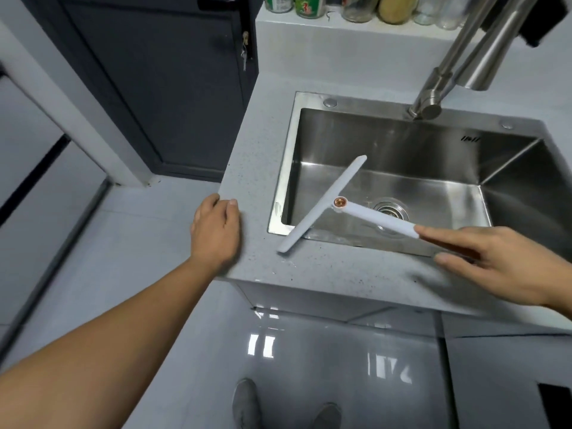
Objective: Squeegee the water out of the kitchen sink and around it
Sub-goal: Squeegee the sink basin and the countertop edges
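Note:
A white T-shaped squeegee with a copper-coloured joint is held over the near left corner of the steel sink. Its blade runs diagonally, the lower end over the grey speckled counter, the upper end over the basin. My right hand grips the end of its handle at the sink's front rim. My left hand rests on the counter's left corner, fingers curled over the edge, holding nothing. The round drain lies just beyond the handle.
A steel faucet rises from the sink's back rim and leans right. Jars and cans line a ledge behind. A dark door stands to the left. Glossy floor tiles and my shoes are below.

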